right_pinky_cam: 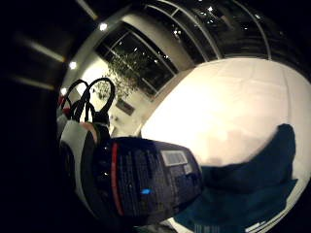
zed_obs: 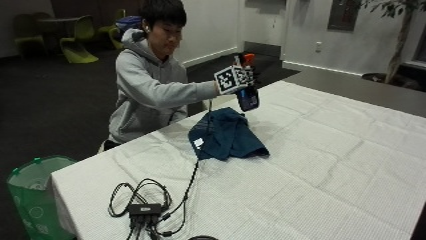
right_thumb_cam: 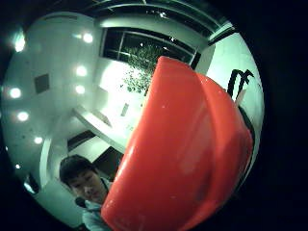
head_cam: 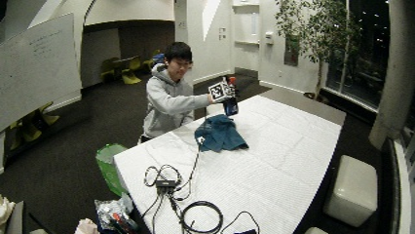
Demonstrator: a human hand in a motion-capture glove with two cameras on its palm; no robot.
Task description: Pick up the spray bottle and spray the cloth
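Observation:
The person's gloved right hand (zed_obs: 247, 76) grips a dark blue spray bottle (zed_obs: 247, 97) with an orange-red trigger head (zed_obs: 248, 59), held upright in the air above the table. A crumpled dark blue cloth (zed_obs: 226, 135) lies on the white tablecloth (zed_obs: 319, 165) just below and in front of the bottle. In the little finger side palm view the bottle's dark labelled body (right_pinky_cam: 146, 179) fills the lower part, with the cloth (right_pinky_cam: 252, 184) beneath it. The thumb side palm view is filled by the orange-red head (right_thumb_cam: 183, 154). The wide view shows bottle (head_cam: 230, 105) above cloth (head_cam: 220, 134).
A bundle of black cables with a small hub (zed_obs: 143, 207) lies near the table's front corner, one cable running up to the cloth. A green bin (zed_obs: 33, 192) stands on the floor beside the table. A coiled black cable (head_cam: 201, 217) lies at the near edge.

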